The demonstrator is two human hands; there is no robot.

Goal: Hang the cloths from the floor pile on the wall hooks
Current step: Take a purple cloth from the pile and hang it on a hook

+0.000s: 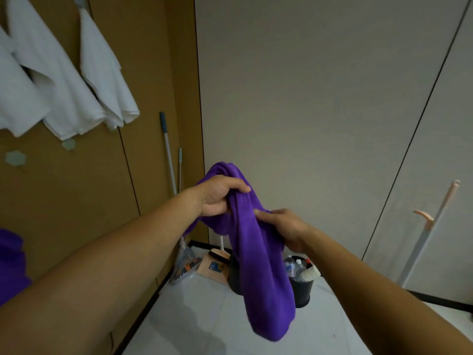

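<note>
A purple cloth (258,265) hangs bunched in front of me, above the floor. My left hand (220,194) grips its upper part, thumb over the fold. A little lower, my right hand (284,226) holds the cloth from the right side with fingers wrapped behind it. Three white cloths (64,80) hang on the brown wall at the upper left. Two pale hexagonal wall hooks (15,158) sit bare below them. More purple fabric (10,262) shows at the left edge. The floor pile is out of view.
In the corner stand two mop handles (167,147), a black bin (302,285) with bottles and paper cups, a brush with dustpan (215,265) and a plastic bag. A pale pole (432,231) leans on the grey wall at the right. White floor lies below.
</note>
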